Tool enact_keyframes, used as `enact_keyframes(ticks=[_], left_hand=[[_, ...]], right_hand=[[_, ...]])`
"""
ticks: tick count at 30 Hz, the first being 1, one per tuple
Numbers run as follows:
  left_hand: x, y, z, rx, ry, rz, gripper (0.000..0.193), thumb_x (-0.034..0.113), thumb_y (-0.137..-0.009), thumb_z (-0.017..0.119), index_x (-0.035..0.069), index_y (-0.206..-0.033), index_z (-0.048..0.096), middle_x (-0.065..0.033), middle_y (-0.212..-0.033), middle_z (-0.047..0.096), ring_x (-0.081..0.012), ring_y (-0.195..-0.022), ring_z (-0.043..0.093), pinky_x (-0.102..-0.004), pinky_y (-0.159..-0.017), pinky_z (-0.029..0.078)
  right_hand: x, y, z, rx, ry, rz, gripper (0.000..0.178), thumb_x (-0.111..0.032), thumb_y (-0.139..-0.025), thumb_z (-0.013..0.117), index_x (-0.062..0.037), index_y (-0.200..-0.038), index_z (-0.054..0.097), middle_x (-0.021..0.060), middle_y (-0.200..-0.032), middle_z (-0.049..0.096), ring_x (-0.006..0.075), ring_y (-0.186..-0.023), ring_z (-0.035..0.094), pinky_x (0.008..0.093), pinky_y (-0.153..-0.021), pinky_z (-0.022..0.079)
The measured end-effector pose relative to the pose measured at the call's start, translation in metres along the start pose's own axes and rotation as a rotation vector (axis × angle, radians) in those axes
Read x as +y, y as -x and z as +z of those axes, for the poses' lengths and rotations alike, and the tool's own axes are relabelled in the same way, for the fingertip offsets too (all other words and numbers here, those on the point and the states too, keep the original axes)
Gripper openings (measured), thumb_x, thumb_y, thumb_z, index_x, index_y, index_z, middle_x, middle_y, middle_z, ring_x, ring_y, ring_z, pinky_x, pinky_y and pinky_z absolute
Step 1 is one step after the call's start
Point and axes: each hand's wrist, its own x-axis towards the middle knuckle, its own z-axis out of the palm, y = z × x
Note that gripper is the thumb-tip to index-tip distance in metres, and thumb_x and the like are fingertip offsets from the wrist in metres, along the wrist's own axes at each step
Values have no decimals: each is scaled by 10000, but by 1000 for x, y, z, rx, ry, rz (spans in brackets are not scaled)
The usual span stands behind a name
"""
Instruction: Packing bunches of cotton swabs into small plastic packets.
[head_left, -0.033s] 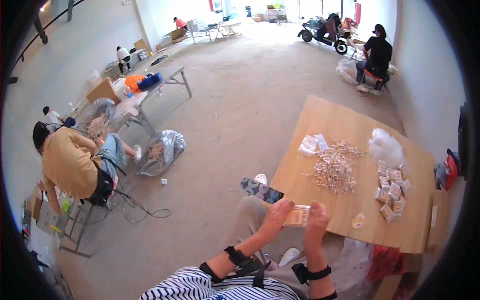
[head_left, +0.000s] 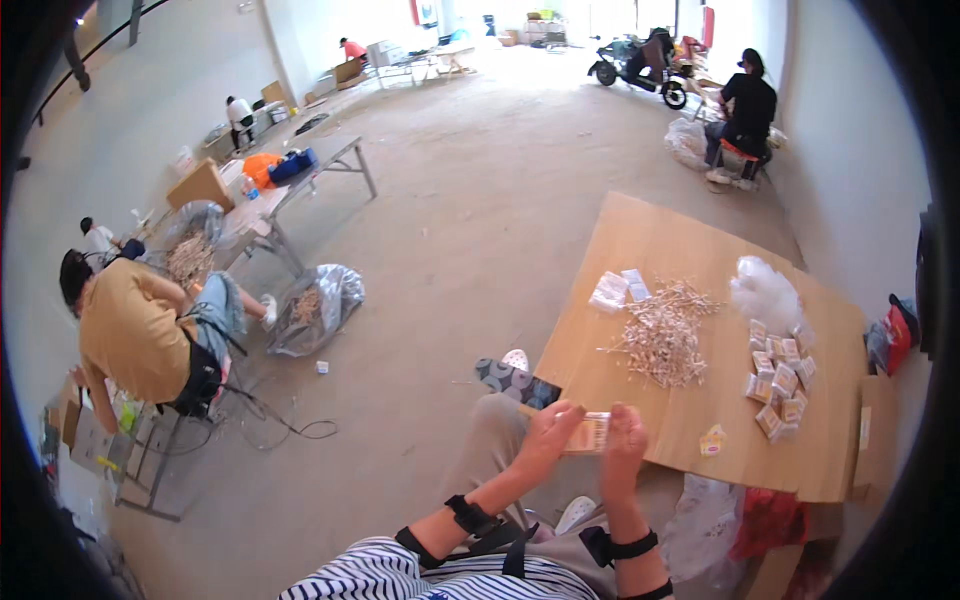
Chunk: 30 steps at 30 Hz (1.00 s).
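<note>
1. Just off the near edge of the wooden surface point(head_left: 590, 230), above the lap: one small flat packet point(head_left: 590, 432) – clear-walled, with an orange and white face; held between two bare hands.
2. Left hand point(head_left: 550, 438): grasping the packet's left end; thumb and fingers bent toward it; black strap on the forearm.
3. Right hand point(head_left: 625, 437): grasping the packet's right end, fingers pointing up and away; exact placing of the thumb too small to tell; black strap on this forearm also.
4. Middle of the surface: one loose heap of cotton swabs point(head_left: 667, 335), lying in all directions; just beyond it, a whitish packet point(head_left: 608, 292) and a pale card-like piece point(head_left: 636, 284), side by side.
5. Right part of the surface: one cluster of filled packets point(head_left: 785, 378), some overlapping; behind them, touching, a puffy white translucent bag point(head_left: 765, 290).
6. Near edge of the surface: one yellow and white label point(head_left: 712, 440), lying apart from the heap.
7. Below the surface: crumpled clear plastic point(head_left: 703, 525); beside it, a red bag point(head_left: 768, 525).
8. Left, well apart: a seated co-worker in a tan top point(head_left: 140, 320); near the feet, an open plastic bag point(head_left: 345, 295) on the floor, with swabs inside.
</note>
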Motion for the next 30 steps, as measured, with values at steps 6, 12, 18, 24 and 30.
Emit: enact_keyframes(ticks=[6,12,18,24,30], left_hand=[[7,0,-8,134,268,-23,253,286,-1030,565,99,-859,577,60,-746,538,-5,-685,500,-206,-591,417],[13,5,-6,157,267,-4,245,263,-1023,589,101,-841,563,59,-747,541,-5,-666,496,-203,-577,412],[8,-1,-10,221,266,51,258,260,-1026,589,101,-827,549,66,-745,526,8,-674,485,-201,-572,408],[14,0,-13,200,216,16,267,261,-1030,587,97,-824,543,66,-743,525,7,-675,477,-198,-573,404],[9,1,-15,231,196,40,277,268,-1034,580,96,-820,539,69,-740,512,6,-670,460,-199,-572,392]], right_hand=[[-30,7,16,-118,13,12,386,-312,-1015,610,-55,-763,471,-27,-624,400,78,-609,379,310,-512,341],[-23,16,21,-58,91,65,432,-370,-993,639,-53,-751,472,3,-616,404,97,-605,391,324,-520,364],[-18,19,28,-57,99,89,455,-391,-992,637,-50,-740,472,7,-618,402,103,-608,386,324,-522,363],[-15,13,29,-89,57,134,475,-387,-997,636,-47,-719,456,-12,-627,370,85,-631,362,317,-517,343],[-9,16,28,-135,55,139,495,-379,-1007,624,-48,-695,429,-22,-639,341,78,-633,333,313,-509,319]])
